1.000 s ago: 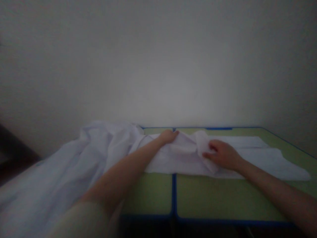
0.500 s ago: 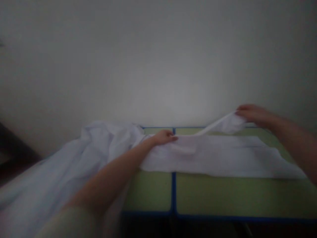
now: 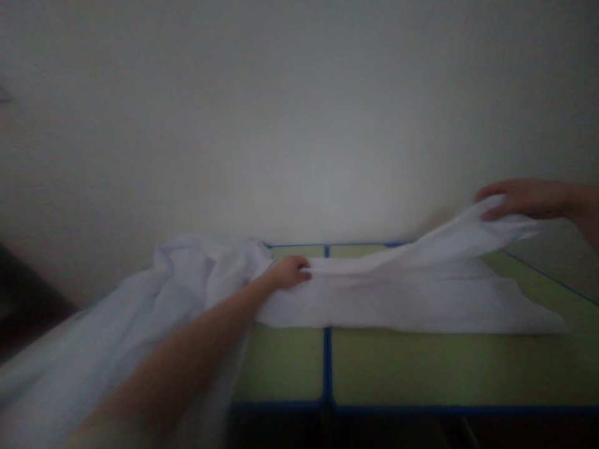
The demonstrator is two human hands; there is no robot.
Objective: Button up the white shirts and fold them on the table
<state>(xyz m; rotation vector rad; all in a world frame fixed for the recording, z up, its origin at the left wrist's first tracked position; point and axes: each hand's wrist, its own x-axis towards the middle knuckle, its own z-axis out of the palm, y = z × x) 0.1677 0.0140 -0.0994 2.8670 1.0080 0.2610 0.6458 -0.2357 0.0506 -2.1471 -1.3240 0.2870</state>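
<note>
A long white cloth (image 3: 402, 305) lies stretched across the green tabletop, and its bunched part (image 3: 187, 293) is heaped at the left and hangs toward me. My left hand (image 3: 291, 272) pinches the cloth's far edge near the middle of the view. Up at the right, my right hand (image 3: 519, 198) grips a corner of the upper layer and holds it raised above the table. Between the two hands that layer slants upward to the right. Under it the lower layer lies mostly flat. The picture is dim and slightly blurred.
Two green tables with blue edges (image 3: 328, 368) stand side by side against a plain pale wall (image 3: 299, 125). A dark object (image 3: 23, 293), too dim to name, is at the far left. Below the tables' front edge it is dark.
My right hand has moved right and slightly up, pulling the raised layer out wider. My left hand has shifted a little left and down, still pinching the edge.
</note>
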